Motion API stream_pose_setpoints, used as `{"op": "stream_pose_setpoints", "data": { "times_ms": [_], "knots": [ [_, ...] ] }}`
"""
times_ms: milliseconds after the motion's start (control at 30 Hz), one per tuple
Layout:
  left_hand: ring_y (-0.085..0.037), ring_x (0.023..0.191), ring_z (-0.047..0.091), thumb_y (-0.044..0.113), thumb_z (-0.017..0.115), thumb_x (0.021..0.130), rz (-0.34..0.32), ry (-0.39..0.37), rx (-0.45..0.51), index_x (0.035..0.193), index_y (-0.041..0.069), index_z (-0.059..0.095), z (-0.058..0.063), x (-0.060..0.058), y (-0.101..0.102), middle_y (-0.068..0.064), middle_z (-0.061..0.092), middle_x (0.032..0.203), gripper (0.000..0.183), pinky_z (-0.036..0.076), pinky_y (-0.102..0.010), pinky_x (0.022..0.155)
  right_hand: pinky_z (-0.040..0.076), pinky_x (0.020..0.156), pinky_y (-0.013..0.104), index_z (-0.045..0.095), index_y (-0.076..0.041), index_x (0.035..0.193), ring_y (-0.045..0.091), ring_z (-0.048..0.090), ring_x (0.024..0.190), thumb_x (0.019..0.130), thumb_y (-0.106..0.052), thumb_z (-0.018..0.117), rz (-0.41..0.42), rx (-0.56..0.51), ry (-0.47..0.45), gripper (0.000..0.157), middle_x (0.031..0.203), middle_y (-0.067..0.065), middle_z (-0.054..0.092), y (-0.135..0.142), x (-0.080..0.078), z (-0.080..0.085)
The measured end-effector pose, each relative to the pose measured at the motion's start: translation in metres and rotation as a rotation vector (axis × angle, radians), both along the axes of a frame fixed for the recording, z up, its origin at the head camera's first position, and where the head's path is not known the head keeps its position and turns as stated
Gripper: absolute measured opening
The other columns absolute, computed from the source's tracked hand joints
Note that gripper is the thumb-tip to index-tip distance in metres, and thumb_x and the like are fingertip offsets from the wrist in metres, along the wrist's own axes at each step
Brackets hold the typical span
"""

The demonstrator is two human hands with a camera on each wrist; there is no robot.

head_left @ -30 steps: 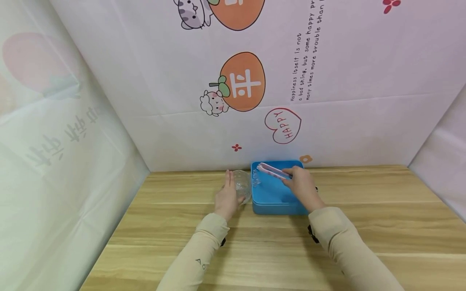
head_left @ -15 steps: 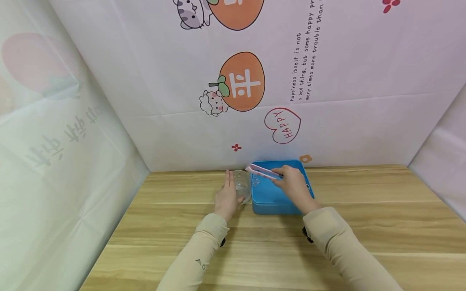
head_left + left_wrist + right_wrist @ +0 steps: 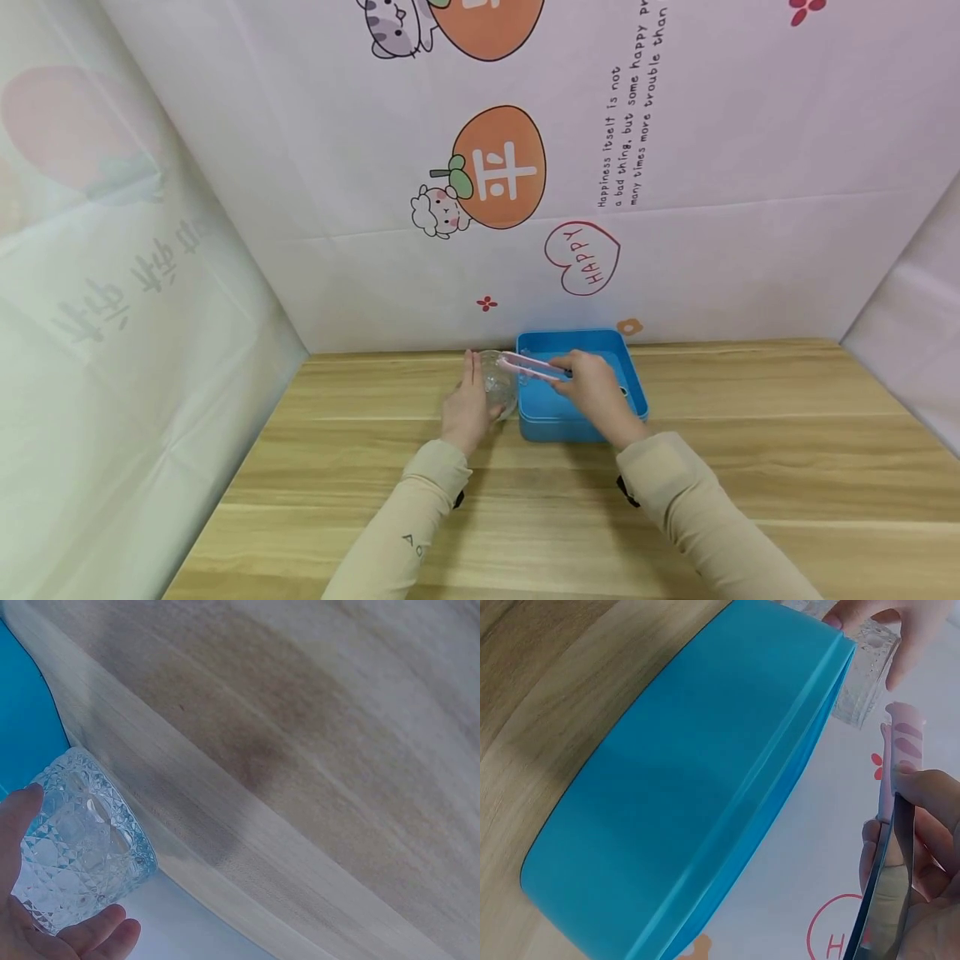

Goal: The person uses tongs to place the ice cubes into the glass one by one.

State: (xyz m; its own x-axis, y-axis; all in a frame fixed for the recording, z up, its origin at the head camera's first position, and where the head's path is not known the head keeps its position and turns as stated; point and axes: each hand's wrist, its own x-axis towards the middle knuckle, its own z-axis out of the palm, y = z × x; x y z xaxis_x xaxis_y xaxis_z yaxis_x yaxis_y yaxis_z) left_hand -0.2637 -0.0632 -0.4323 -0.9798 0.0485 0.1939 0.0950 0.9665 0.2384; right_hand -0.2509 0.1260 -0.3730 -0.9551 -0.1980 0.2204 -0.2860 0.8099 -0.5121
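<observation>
My left hand (image 3: 467,408) holds a clear cut-glass cup (image 3: 86,840) from its left side, thumb near the front and fingers along the far side. The cup stands against the left wall of a blue box (image 3: 573,430). In my right hand (image 3: 596,392) is a pair of tongs (image 3: 906,739) with pink patterned ends and a metal body, gripped between thumb and fingers. The tong tips hang over the cup's opening in the head view, with a small clear bit at the tips. Several clear pieces (image 3: 524,377) lie along the box's left inner side.
The box and cup stand on a wood-grain table (image 3: 525,517), near its back edge. Behind rises a white printed cloth (image 3: 360,283), with another cloth side (image 3: 127,333) at the left. My right wrist is above the box's right part.
My right hand has moved left with the tongs, from over the box to over the glass cup. The left hand, cup and box have stayed in place.
</observation>
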Motion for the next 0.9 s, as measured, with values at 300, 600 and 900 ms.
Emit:
{"op": "stream_pose_setpoints", "data": {
  "times_ms": [300, 600, 900],
  "knots": [
    [-0.012, 0.051, 0.042, 0.038, 0.075, 0.080, -0.003, -0.010, 0.008, 0.151, 0.003, 0.022, -0.0008, -0.0011, -0.0005, -0.011, 0.022, 0.160, 0.095, 0.036, -0.022, 0.045, 0.051, 0.063, 0.029, 0.071, -0.002, 0.111, 0.024, 0.062, 0.081, 0.082, -0.009, 0.073, -0.006, -0.004, -0.003, 0.030, 0.098, 0.016, 0.068, -0.0026, -0.0005, -0.0063],
    [-0.011, 0.052, 0.042, 0.037, 0.076, 0.079, 0.002, -0.006, 0.008, 0.151, 0.003, 0.023, -0.0011, -0.0020, 0.0000, -0.009, 0.021, 0.160, 0.096, 0.036, -0.022, 0.045, 0.052, 0.062, 0.028, 0.071, -0.001, 0.112, 0.022, 0.060, 0.080, 0.083, -0.009, 0.073, -0.002, -0.017, -0.022, 0.030, 0.097, 0.016, 0.067, -0.0035, -0.0007, -0.0078],
    [-0.012, 0.052, 0.044, 0.037, 0.076, 0.079, 0.001, 0.002, 0.001, 0.151, 0.003, 0.023, -0.0011, -0.0020, -0.0008, -0.010, 0.024, 0.159, 0.096, 0.038, -0.023, 0.045, 0.051, 0.061, 0.029, 0.069, -0.001, 0.115, 0.022, 0.061, 0.081, 0.083, -0.009, 0.072, 0.008, -0.010, -0.035, 0.033, 0.098, 0.017, 0.067, -0.0033, 0.0002, -0.0090]
  ]
}}
